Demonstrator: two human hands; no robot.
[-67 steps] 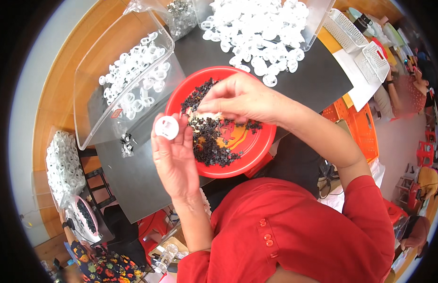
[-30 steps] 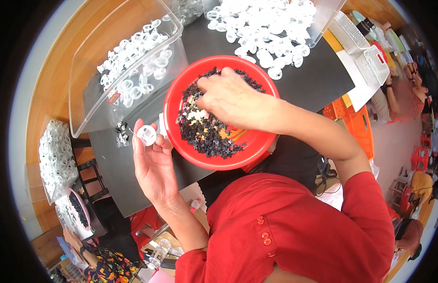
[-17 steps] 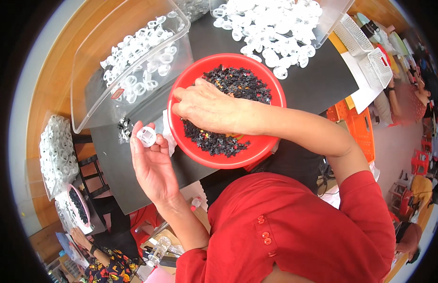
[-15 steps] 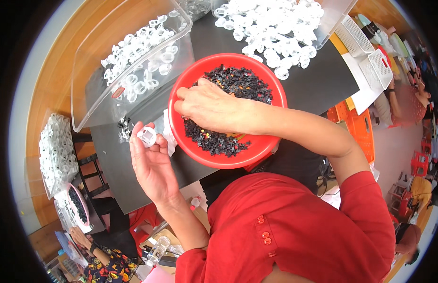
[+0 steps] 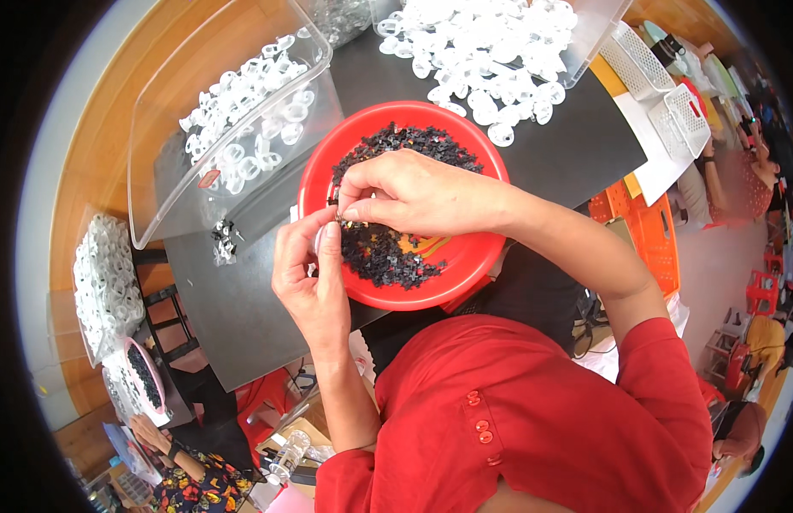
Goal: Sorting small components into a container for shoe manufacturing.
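Observation:
My left hand (image 5: 313,274) pinches a round white plastic part (image 5: 319,243) between thumb and fingers at the left rim of the red basin (image 5: 486,261); most of the part is hidden by the fingers. Fingertips of my right hand (image 5: 405,195) meet those of the left over the basin, closed on what looks like a small black plastic piece (image 5: 333,202). Many such small black pieces (image 5: 388,263) lie heaped in the basin, with its yellow-patterned bottom showing between them.
A clear tub (image 5: 230,103) of white parts stands at the far left, and a pile of white parts (image 5: 490,60) spills from another bin at the back. A few black and white bits (image 5: 226,238) lie on the dark table (image 5: 234,333). At lower left, another person's hand (image 5: 149,432) shows.
My right hand has come up out of the black pieces toward the left. My left hand has moved up and right with the white part, bringing both hands together.

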